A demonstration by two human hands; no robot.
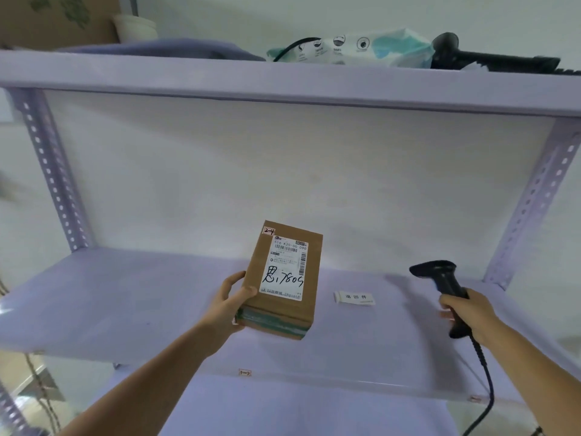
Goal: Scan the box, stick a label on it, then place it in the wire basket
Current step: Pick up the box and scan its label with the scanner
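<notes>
A brown cardboard box (pixel 284 284) with a white shipping label and handwritten black figures is tilted up over the lilac shelf (pixel 125 297). My left hand (pixel 231 302) grips its lower left corner. My right hand (pixel 468 313) holds a black corded barcode scanner (pixel 440 278) to the right of the box, its head turned toward the box. A small stack of white labels (pixel 354 298) lies on the shelf between the box and the scanner. No wire basket is in view.
The upper shelf (pixel 283 86) carries a white and teal plastic pack (pixel 361 47), a second black scanner (pixel 490 56), a white bowl (pixel 135 28) and a cardboard box (pixel 56 20). Perforated uprights (pixel 50 171) stand at both sides. The scanner cable (pixel 485 382) hangs down at the right.
</notes>
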